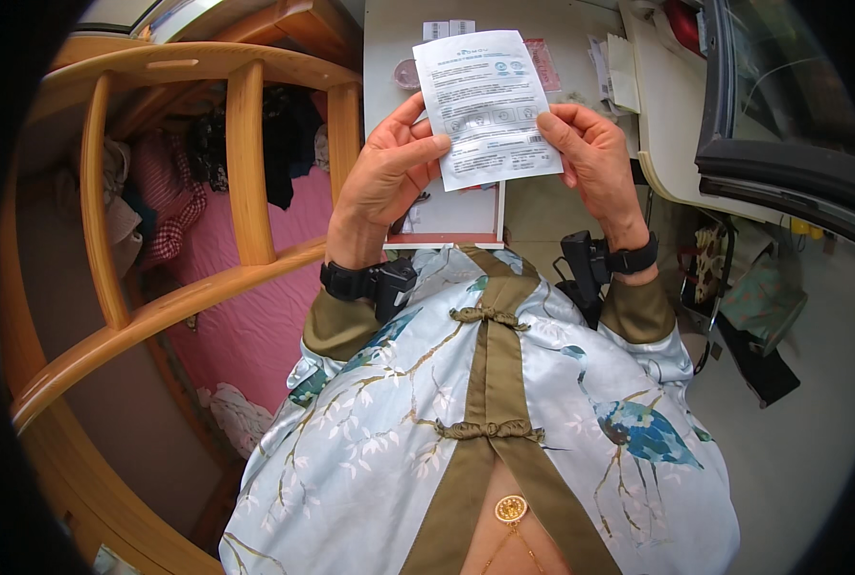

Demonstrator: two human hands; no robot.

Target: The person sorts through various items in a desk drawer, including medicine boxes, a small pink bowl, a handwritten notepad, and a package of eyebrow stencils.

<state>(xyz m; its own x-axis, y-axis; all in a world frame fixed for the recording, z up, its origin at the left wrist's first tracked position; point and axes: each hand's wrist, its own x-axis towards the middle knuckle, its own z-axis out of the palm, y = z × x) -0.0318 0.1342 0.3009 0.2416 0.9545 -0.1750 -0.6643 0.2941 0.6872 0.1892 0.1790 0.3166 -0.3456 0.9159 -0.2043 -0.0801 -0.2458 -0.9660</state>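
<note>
A flat white sachet with printed text and small round pictures is held up in front of me, slightly tilted. My left hand pinches its left edge, thumb on the front and fingers behind. On the opposite edge, my right hand grips it the same way, thumb on the printed face. The sachet's back and most of the fingertips are hidden. Below it, an open drawer with a reddish front edge shows between my forearms; little of its contents can be made out.
Behind the sachet is a pale tabletop with a small pink round item and a reddish packet. A wooden bed rail rises at left beside a pink bed. At right stand a dark-framed panel and bags.
</note>
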